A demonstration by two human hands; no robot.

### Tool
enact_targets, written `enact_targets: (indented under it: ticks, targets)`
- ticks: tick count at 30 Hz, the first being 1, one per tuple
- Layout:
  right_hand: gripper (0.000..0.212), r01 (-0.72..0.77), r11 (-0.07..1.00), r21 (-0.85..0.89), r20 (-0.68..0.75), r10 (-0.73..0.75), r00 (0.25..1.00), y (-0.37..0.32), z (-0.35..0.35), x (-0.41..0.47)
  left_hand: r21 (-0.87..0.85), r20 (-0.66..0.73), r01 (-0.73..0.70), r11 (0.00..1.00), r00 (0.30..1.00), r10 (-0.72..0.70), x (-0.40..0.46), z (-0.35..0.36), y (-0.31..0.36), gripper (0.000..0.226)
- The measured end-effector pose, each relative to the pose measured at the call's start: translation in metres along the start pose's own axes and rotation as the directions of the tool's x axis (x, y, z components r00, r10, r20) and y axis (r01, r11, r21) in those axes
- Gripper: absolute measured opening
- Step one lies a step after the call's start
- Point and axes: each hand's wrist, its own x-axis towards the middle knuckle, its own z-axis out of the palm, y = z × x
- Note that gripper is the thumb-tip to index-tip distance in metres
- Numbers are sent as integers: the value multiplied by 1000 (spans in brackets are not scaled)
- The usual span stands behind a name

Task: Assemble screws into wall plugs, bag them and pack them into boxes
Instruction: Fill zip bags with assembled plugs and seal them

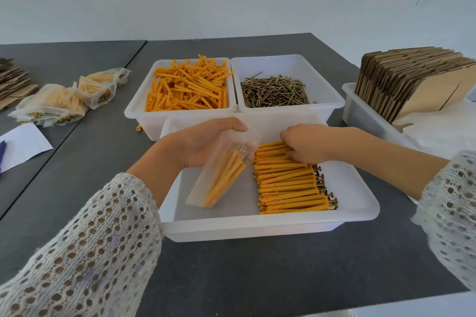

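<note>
Head view, one moment at a packing table. Left hand (206,144): fingers and thumb curled round the top of a clear plastic bag (221,175), which hangs tilted over the near tray (257,226) and already contains a bundle of orange plugs with screw heads showing near the bag's mouth. Right hand (306,143): fingers curled down onto the far end of the row of assembled plugs (288,185); whether they pinch one piece or only rest on the row cannot be told.

Row of assembled plugs: orange, lying side by side in the right half of the near tray, screw heads pointing right. The bag's lower end hangs over the tray's bare left half, just beside the row.

Beyond the near tray, touching its far edge: two white bins side by side. Left bin (139,116) holds loose orange wall plugs (188,87); right bin (332,104) holds loose screws (275,91). One stray plug (138,127) lies on the grey table (257,278) by the left bin's near corner.

Right of the near tray: a white bin (360,113) of flattened cardboard boxes (412,80) standing on edge.

Left of the near tray, well apart: several filled bags (64,103), a sheet of paper (23,145), and more flat cardboard (13,82) at the frame's edge.

Both forearms wear open-knit white sleeves (90,252).
</note>
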Motion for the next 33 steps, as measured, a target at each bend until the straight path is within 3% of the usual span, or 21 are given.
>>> enact_targets:
  ticks: [3, 7, 18, 22, 27, 29, 33]
  targets:
    - [12, 26, 995, 96, 23, -29, 999, 4, -4, -4, -15, -2, 9, 1000, 1000, -9, 0, 0, 0, 47]
    - [19, 71, 965, 254, 30, -82, 996, 2, -5, -14, -12, 0, 12, 1000, 1000, -12, 1, 0, 1, 52]
    - [11, 134, 990, 45, 24, -135, 991, -6, 4, -16, 11, -15, 21, 1000, 1000, -21, 2, -1, 0, 60]
    - [4, 146, 989, 37, -61, -144, 988, -1, 11, -17, 2, 15, 21, 1000, 1000, -21, 3, -2, 0, 60]
    - [18, 154, 982, 109, -151, -137, 979, 10, -5, -21, -32, 38, 14, 999, 999, -13, 2, -2, 1, 46]
    - [22, 119, 993, 8, -161, -116, 980, 14, -16, -21, -35, 40, 9, 999, 999, -8, 2, -2, 1, 46]
    - [27, -100, 946, -307, -314, -2, 949, 18, -50, -20, -20, 34, 3, 1000, 999, -2, 1, -3, 1, 47]
